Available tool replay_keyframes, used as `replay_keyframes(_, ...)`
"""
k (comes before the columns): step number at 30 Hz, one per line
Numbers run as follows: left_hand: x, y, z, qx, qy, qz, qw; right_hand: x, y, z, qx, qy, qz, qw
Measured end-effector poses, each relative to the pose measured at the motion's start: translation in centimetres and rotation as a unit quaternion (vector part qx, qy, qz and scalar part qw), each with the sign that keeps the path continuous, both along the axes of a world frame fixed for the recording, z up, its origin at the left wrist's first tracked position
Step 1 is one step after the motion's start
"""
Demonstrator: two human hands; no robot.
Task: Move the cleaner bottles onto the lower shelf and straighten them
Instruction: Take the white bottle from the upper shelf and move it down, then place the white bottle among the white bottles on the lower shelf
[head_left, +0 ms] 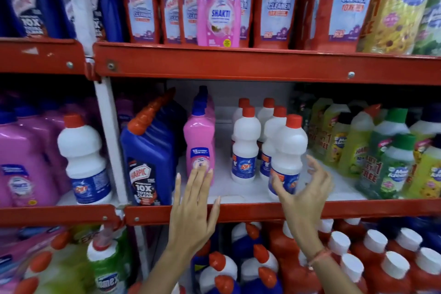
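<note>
On the middle shelf [238, 210] a pink cleaner bottle [199, 143] stands upright with more pink ones behind it. My left hand [193, 207] is flat and open, fingertips touching the lower label of that pink bottle. To its right stand several white bottles with red caps; the nearest one [287, 157] is at the shelf front. My right hand [307, 188] is spread around its lower part with fingers apart, thumb on the label, not closed on it. Another pink bottle [219, 5] stands on the upper shelf [262, 64] among red bottles.
A blue Harpic bottle [149, 157] stands left of the pink one. Yellow and green bottles [372, 153] fill the right of the middle shelf. A lone white bottle [83, 160] stands left of the white upright post [112, 141]. Red and white bottles crowd the shelf below.
</note>
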State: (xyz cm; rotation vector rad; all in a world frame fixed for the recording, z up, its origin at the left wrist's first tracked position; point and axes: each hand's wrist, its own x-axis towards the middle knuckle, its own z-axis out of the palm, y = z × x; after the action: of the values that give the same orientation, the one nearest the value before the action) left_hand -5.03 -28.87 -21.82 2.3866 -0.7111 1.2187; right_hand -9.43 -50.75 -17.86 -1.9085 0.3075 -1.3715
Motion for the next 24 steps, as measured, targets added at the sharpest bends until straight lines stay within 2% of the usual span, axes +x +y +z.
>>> replay_keyframes(3,-0.8,3.5,0.1,-0.005,-0.019,-0.005,1.000,-0.5,4.7,0.7,-0.032,-0.083,0.017,0.996)
replay_keyframes(9,-1.4,13.3,0.0,-0.032,-0.051,0.020,0.998,0.6,15.7,1.0,-0.021,-0.112,0.133,0.985)
replay_keyframes(14,-0.6,21.7,-1.3,-0.039,-0.034,0.067,0.996,1.9,24.5,0.5,-0.022,-0.081,0.219,0.972)
replay_keyframes(17,0.5,25.6,-2.3,-0.028,-0.001,0.088,0.996,2.7,29.5,0.2,-0.061,-0.055,0.252,0.964)
replay_keyframes(21,1.9,28.2,-3.0,0.015,0.023,0.111,0.993,4.0,34.8,-0.1,-0.092,0.005,0.226,0.970)
replay_keyframes(24,2.8,29.3,-3.5,0.036,0.050,0.134,0.989,4.8,37.4,-0.4,-0.067,0.061,0.200,0.976)
